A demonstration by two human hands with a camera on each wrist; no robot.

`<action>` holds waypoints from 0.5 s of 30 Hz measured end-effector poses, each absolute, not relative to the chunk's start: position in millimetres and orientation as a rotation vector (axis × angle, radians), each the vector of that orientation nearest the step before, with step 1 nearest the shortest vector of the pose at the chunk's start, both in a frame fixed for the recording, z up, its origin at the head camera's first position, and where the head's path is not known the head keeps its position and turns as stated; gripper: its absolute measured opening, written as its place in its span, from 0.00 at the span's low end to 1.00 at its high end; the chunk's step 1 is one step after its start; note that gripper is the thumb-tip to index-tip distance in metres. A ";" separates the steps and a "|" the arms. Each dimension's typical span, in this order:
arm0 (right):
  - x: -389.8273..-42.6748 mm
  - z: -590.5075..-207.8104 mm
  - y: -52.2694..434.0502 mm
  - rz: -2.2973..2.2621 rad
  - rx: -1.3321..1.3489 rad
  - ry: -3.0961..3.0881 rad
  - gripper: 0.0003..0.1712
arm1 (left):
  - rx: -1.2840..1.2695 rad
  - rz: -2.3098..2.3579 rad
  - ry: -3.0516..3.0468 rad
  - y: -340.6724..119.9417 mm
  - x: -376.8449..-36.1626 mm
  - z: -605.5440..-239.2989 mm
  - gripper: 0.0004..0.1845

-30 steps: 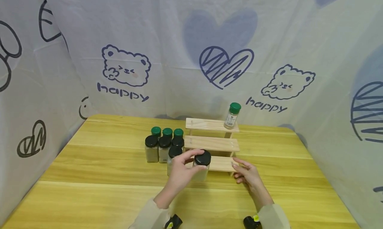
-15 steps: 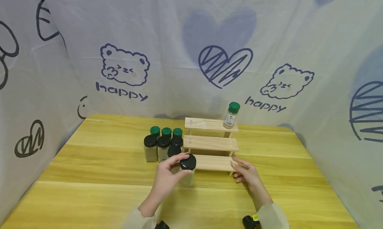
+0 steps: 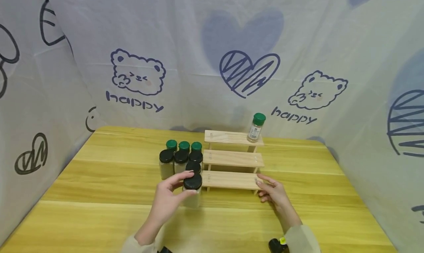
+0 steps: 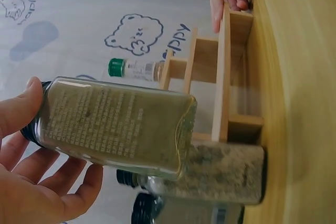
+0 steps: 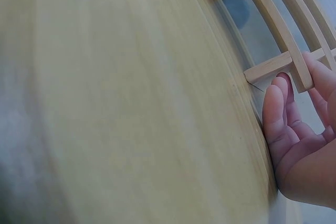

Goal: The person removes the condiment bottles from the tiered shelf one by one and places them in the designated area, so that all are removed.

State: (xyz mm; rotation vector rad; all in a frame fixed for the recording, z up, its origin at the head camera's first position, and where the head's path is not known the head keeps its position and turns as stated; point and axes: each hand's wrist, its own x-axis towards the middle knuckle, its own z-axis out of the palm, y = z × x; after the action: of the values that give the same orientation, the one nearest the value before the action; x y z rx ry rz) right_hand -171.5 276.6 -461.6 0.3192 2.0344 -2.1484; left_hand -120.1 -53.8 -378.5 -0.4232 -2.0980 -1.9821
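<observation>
My left hand [image 3: 166, 198] grips a square glass spice jar [image 4: 115, 124] by its black lid [image 3: 193, 181]. The jar is upright, held off the table in front of another black-lidded jar [image 4: 226, 174], and its contents look greyish-brown. At the right end of a three-step wooden rack [image 3: 228, 180], my right hand [image 3: 276, 196] pinches the lowest board between thumb and fingers. On the rack's top step stands a round green-lidded shaker [image 3: 255, 129], at the right end. The lower two steps carry nothing.
Left of the rack, several black-lidded jars [image 3: 167, 164] stand close together, with green-lidded shakers [image 3: 171, 144] behind them. The yellow wood-grain table [image 3: 106, 194] lies beneath. A printed cloth [image 3: 192, 98] hangs behind and at the sides.
My left hand has carried the black-lidded spice jar leftward, from in front of the lowest step to in front of the jar group. My right hand stays on the rack's end.
</observation>
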 end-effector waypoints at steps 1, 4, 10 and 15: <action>-171.3 -461.5 276.8 -2.150 0.316 2.033 0.30 | -0.409 -1.982 -2.105 -55.9 -119.5 -379.3 0.20; -171.4 -461.8 277.2 -2.156 0.315 2.031 0.30 | -0.370 -1.972 -2.117 -61.9 -118.3 -381.3 0.20; -171.9 -463.7 277.6 -2.153 0.312 2.038 0.29 | -0.302 -1.915 -2.138 -73.4 -120.0 -384.3 0.20; -171.6 -464.6 278.0 -2.152 0.311 2.056 0.28 | -0.194 -1.860 -2.178 -81.8 -125.7 -386.5 0.20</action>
State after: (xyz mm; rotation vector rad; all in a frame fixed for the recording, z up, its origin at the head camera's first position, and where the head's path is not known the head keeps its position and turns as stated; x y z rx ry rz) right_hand -171.6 278.0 -464.6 0.3109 2.0555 -2.1519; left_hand -125.7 -81.8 -386.5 -0.1937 -2.1783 -1.8598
